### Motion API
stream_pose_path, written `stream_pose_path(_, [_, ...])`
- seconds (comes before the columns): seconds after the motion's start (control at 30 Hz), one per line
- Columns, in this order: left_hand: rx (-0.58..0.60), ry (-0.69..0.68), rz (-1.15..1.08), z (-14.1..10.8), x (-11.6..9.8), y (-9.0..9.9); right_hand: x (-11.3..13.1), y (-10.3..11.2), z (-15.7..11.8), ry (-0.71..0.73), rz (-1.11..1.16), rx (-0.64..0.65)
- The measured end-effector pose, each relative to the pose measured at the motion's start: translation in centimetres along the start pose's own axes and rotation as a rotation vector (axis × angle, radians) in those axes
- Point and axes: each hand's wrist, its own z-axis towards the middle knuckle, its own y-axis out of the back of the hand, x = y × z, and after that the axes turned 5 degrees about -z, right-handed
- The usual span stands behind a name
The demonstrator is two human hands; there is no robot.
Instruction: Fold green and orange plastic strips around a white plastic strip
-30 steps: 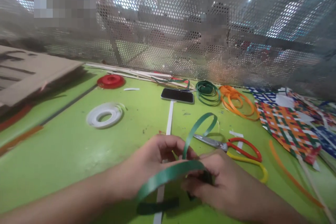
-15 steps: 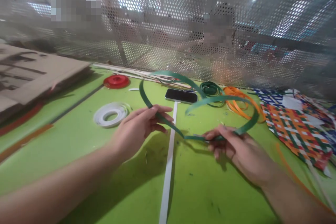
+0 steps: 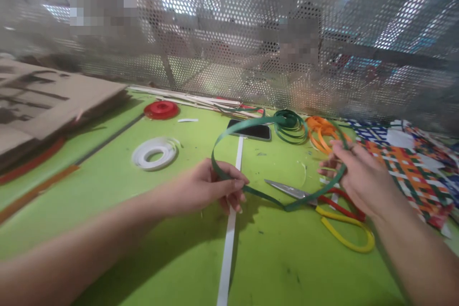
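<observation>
Your green strip (image 3: 263, 195) hangs in the air above the middle of the surface (image 3: 265, 263). It has 1 sharp bend at its lowest part and seems joined to nothing, so the work on it looks only partly done; how much is left cannot be told. Your left hand (image 3: 215, 186) pinches it, thumb closed against fingers. Your right hand (image 3: 362, 177) has it within half-curled fingers; you cannot tell how tightly.

You have 1 white strip (image 3: 225, 263) running from the near edge to 1 phone (image 3: 255, 133), with 1 pair of scissors (image 3: 292, 191) to its right. Toward the far edge lie 4 coils: white coil (image 3: 140, 157), red coil (image 3: 161, 110), green coil (image 3: 291, 117) and orange coil (image 3: 320, 130). The woven pieces (image 3: 401, 165) by the right edge overlap, so their count is unclear.
</observation>
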Motion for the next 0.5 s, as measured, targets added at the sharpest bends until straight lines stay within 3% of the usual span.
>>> stream_pose_path(0.07, [0.016,0.025,-0.014,-0.1,0.0,-0.6,0.0,-0.6,-0.6,0.151,-0.175,-0.095])
stream_pose_path(0.13, [0.042,0.038,-0.018,-0.1,0.2,-1.0,0.5,-1.5,-2.1,0.437,-0.417,-0.139])
stream_pose_path(0.2, [0.066,0.038,0.002,-0.2,0.4,-1.5,1.5,-2.5,-4.2,0.789,-0.611,-0.102])
stream_pose_path(0.27, [0.082,0.035,0.042,-0.5,0.7,-2.1,2.6,-3.4,-6.4,0.977,-0.588,-0.020])
stream_pose_path(0.33, [0.104,0.039,0.066,-0.9,0.7,-2.8,3.3,-4.2,-8.4,1.019,-0.499,0.124])
stream_pose_path(0.43, [0.159,0.074,0.062,-1.6,0.6,-4.0,3.6,-4.7,-9.9,0.970,-0.444,0.341])
stream_pose_path(0.5, [0.199,0.102,0.053,-1.8,0.4,-4.6,3.5,-4.7,-10.0,0.934,-0.436,0.369])
